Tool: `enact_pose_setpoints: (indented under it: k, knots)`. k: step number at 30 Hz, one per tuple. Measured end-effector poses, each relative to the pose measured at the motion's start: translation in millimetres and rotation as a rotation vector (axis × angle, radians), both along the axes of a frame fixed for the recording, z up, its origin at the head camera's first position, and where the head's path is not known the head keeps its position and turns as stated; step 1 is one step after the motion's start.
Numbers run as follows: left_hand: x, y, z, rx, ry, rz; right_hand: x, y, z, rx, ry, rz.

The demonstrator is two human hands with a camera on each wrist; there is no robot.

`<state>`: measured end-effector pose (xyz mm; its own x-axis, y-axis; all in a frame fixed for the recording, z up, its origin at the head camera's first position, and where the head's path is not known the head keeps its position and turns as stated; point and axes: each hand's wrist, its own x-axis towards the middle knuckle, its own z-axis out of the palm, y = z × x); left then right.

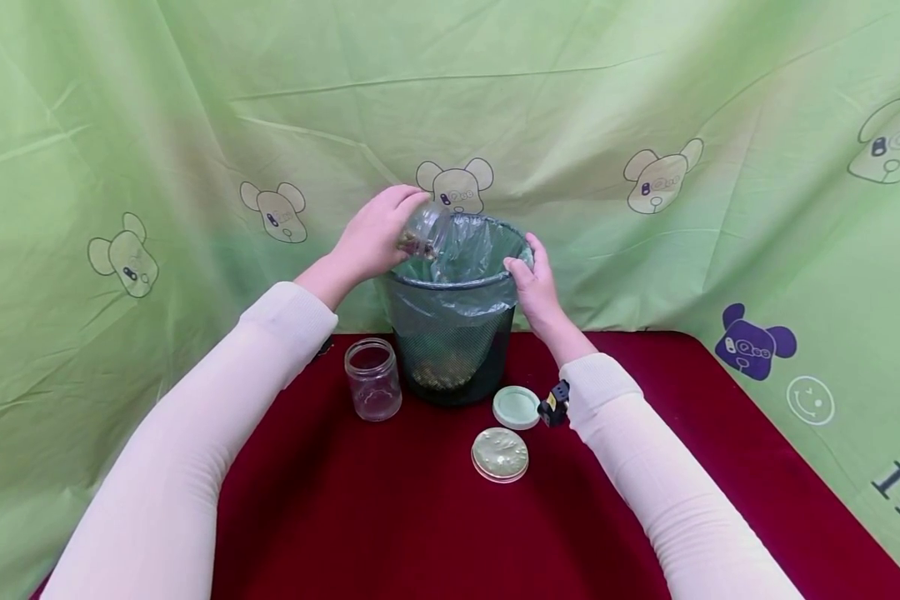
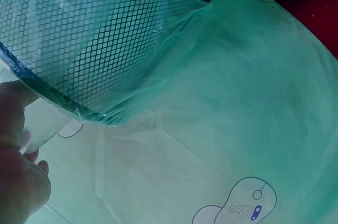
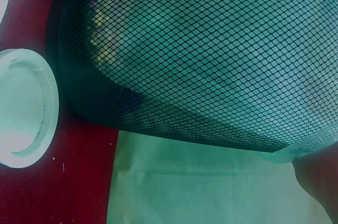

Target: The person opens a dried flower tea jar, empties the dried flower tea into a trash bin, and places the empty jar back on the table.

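Observation:
My left hand (image 1: 378, 233) grips a clear glass jar (image 1: 424, 227) tipped on its side over the rim of a black mesh wastebasket (image 1: 450, 342). Small dark and greenish bits lie in the jar near its mouth. A thin translucent bag (image 1: 468, 250) lines the basket and folds over its rim. On the basket's right side, my right hand (image 1: 536, 283) holds the rim and bag, thumb on the inner side. Through the mesh a pile of yellowish bits (image 3: 108, 34) shows at the bottom. In the left wrist view the tipped jar (image 2: 42, 123) is partly hidden by the left hand (image 2: 18, 160).
A second glass jar (image 1: 375, 383), lidless, stands on the red tablecloth (image 1: 390, 517) left of the basket. A pale green lid (image 1: 517, 407) and a shiny round lid (image 1: 500, 454) lie to the front right. A green printed curtain (image 1: 345, 100) hangs close behind.

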<state>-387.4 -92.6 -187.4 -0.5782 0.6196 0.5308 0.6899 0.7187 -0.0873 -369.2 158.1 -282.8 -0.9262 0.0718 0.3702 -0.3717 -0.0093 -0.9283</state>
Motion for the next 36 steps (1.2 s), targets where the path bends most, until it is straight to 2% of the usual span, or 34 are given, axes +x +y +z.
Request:
enact_pose_setpoints:
  k: [8,15,28,36]
  knots:
    - [-1.3,0.5,-0.9,-0.045,0.044,-0.020,-1.8,-0.5,-1.9,-0.011,-0.004,0.004]
    - [-2.9,1.6,-1.6,-0.067,0.093,-0.063,-1.4,-0.7,-3.2,-0.022,-0.013,0.009]
    - [-2.9,5.3,-2.7,-0.104,0.148,-0.134,-0.9,-0.7,-2.5,-0.029,-0.006,0.009]
    - [-2.0,7.9,-2.6,-0.106,0.172,-0.155,0.3,-1.3,0.0,-0.041,-0.003,0.012]
